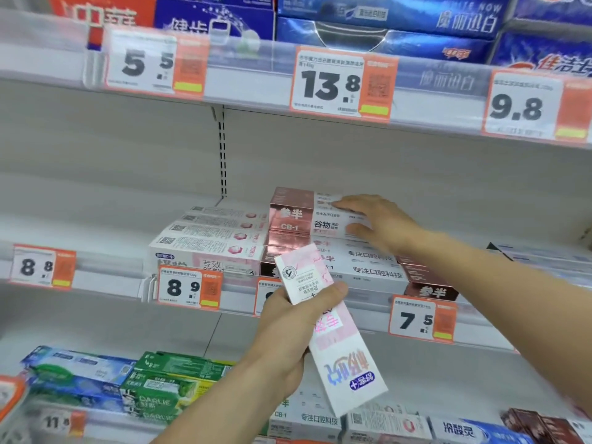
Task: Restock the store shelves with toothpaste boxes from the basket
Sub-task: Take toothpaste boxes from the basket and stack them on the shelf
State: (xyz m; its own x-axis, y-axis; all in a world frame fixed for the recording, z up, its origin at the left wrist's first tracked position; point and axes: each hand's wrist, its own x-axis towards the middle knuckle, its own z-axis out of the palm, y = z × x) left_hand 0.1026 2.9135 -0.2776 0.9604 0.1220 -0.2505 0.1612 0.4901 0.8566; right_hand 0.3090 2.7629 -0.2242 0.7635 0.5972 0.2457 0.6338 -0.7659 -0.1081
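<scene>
Nearest me, my left hand grips a pink-and-white toothpaste box round its middle, thumb across the front, the box tilted with its printed end pointing down toward me. Below it, on the lowest shelf, lie green Darlie boxes and blue-and-white boxes to the left. Beyond my left hand, on the middle shelf, sits a row of matching pink-and-white boxes lying flat, just beside a stack of rose-gold and white boxes. My right hand reaches to the top box of that stack, fingers straight and spread, resting on its right end, gripping nothing. Price tags reading 8.9 and 7.5 hang on the shelf edge. Farthest, the upper shelf holds blue toothpaste boxes
</scene>
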